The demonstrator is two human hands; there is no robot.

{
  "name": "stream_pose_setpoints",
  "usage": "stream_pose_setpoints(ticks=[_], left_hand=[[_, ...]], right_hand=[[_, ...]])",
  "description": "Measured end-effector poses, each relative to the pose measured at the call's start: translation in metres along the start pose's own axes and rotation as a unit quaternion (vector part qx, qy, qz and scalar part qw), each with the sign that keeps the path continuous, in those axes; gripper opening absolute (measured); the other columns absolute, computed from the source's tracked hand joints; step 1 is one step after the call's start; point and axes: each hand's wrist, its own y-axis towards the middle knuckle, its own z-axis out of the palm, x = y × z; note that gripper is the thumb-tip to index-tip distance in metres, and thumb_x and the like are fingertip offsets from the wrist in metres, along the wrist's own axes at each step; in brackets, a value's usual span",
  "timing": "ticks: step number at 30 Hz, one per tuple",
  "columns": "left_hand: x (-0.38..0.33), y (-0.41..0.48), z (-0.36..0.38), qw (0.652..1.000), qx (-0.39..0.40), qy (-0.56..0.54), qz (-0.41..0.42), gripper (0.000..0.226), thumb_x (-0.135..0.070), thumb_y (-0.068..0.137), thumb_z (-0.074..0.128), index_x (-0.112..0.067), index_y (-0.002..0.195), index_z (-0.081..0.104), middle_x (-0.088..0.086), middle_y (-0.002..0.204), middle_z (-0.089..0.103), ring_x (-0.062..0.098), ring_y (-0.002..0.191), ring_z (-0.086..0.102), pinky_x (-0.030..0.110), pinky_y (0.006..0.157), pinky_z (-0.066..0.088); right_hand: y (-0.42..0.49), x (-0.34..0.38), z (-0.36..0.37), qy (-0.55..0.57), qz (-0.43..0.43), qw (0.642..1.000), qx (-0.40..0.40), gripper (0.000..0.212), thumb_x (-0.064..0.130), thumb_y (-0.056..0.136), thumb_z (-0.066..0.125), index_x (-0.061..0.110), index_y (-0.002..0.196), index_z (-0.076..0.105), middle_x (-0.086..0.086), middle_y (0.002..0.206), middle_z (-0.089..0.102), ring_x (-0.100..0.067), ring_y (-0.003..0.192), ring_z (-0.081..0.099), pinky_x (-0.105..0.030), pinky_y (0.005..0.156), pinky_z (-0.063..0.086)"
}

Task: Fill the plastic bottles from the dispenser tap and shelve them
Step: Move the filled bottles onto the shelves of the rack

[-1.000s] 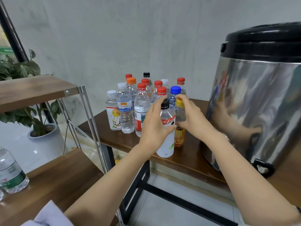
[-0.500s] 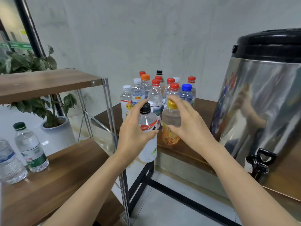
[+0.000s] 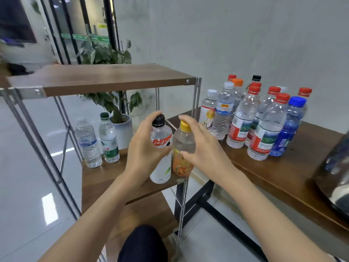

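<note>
as l hand (image 3: 145, 148), r hand (image 3: 204, 148) grip btls (image 3: 162, 129), at rt shelf (image 3: 105, 178) edge

Ofc lobby: glass drs (image 3: 75, 33), potted plant (image 3: 113, 55)

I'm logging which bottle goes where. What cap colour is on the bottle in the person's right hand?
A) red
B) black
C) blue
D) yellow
D: the right hand grips the yellow-capped bottle, while the black-capped bottle is in the left hand.
</note>
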Motion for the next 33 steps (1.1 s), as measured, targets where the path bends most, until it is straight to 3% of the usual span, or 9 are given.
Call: stream_pose_setpoints(ticks=[2,6,11,14,17,20,22,27,33], left_hand=[[0.018,-0.001,-0.013,1.000,-0.012,0.015,-0.016,0.090,-0.012,0.067,0.090,-0.028,0.142,0.042,-0.017,0.133,0.051,-0.004,0.117,0.046,0.010,0.095,0.040],[0.054,-0.003,-0.029,0.996,-0.030,0.045,-0.071,0.090,-0.015,0.068,0.089,-0.035,0.141,0.040,-0.013,0.136,0.053,0.005,0.118,0.049,0.025,0.093,0.047],[0.098,-0.004,-0.031,0.989,-0.048,0.048,-0.129,0.084,-0.021,0.071,0.087,-0.036,0.140,0.040,-0.015,0.130,0.053,0.008,0.118,0.051,0.030,0.094,0.046],[0.118,-0.003,-0.025,0.985,-0.061,0.066,-0.144,0.083,-0.019,0.072,0.087,-0.028,0.141,0.042,-0.016,0.125,0.050,0.011,0.117,0.051,0.030,0.095,0.044],[0.136,0.003,-0.018,0.982,-0.077,0.075,-0.157,0.087,-0.012,0.069,0.088,-0.022,0.143,0.043,-0.007,0.132,0.055,0.015,0.119,0.053,0.034,0.098,0.047],[0.152,0.008,-0.011,0.979,-0.084,0.084,-0.163,0.087,-0.012,0.069,0.088,-0.021,0.143,0.042,-0.001,0.134,0.057,0.015,0.120,0.052,0.032,0.099,0.046],[0.160,0.012,-0.007,0.979,-0.088,0.089,-0.161,0.086,-0.013,0.070,0.088,-0.019,0.143,0.043,0.001,0.134,0.057,0.013,0.119,0.052,0.031,0.099,0.046],[0.174,0.028,0.002,0.978,-0.088,0.100,-0.159,0.081,-0.018,0.073,0.087,-0.021,0.141,0.044,-0.002,0.131,0.057,0.003,0.108,0.050,0.025,0.092,0.046],[0.196,0.057,0.013,0.976,-0.065,0.112,-0.177,0.089,-0.015,0.069,0.089,-0.021,0.143,0.040,0.002,0.136,0.055,0.016,0.121,0.050,0.026,0.095,0.041]], right_hand=[[0.012,0.003,0.024,0.010,-0.014,1.000,0.010,0.088,0.014,0.082,0.077,0.038,0.149,0.024,0.002,0.133,0.047,-0.016,0.114,0.055,-0.033,0.093,0.051],[0.034,0.004,0.069,0.044,-0.015,0.998,0.040,0.085,0.012,0.082,0.077,0.034,0.148,0.027,0.000,0.131,0.048,-0.017,0.114,0.055,-0.033,0.092,0.051],[0.058,-0.012,0.123,0.063,0.006,0.994,0.088,0.086,0.015,0.084,0.074,0.042,0.146,0.022,-0.003,0.130,0.048,-0.022,0.110,0.059,-0.045,0.089,0.055],[0.069,-0.025,0.145,0.067,0.015,0.991,0.112,0.082,0.014,0.087,0.071,0.040,0.147,0.021,-0.002,0.123,0.049,-0.019,0.106,0.059,-0.037,0.087,0.056],[0.080,-0.039,0.161,0.066,0.011,0.990,0.124,0.080,0.015,0.088,0.070,0.039,0.147,0.021,-0.001,0.119,0.050,-0.017,0.107,0.055,-0.032,0.088,0.053],[0.092,-0.053,0.175,0.088,0.020,0.987,0.132,0.081,0.011,0.087,0.071,0.038,0.146,0.024,0.002,0.118,0.048,-0.013,0.106,0.054,-0.012,0.078,0.045],[0.100,-0.060,0.183,0.101,0.024,0.986,0.131,0.080,0.011,0.087,0.072,0.038,0.146,0.025,0.001,0.122,0.048,-0.012,0.108,0.054,-0.008,0.077,0.041],[0.122,-0.072,0.198,0.106,0.015,0.988,0.112,0.082,0.012,0.086,0.075,0.035,0.147,0.025,-0.006,0.135,0.049,-0.019,0.115,0.057,-0.035,0.094,0.053],[0.155,-0.093,0.214,0.103,0.030,0.989,0.098,0.085,0.009,0.086,0.075,0.032,0.150,0.024,-0.007,0.127,0.051,-0.019,0.106,0.059,-0.033,0.090,0.053]])
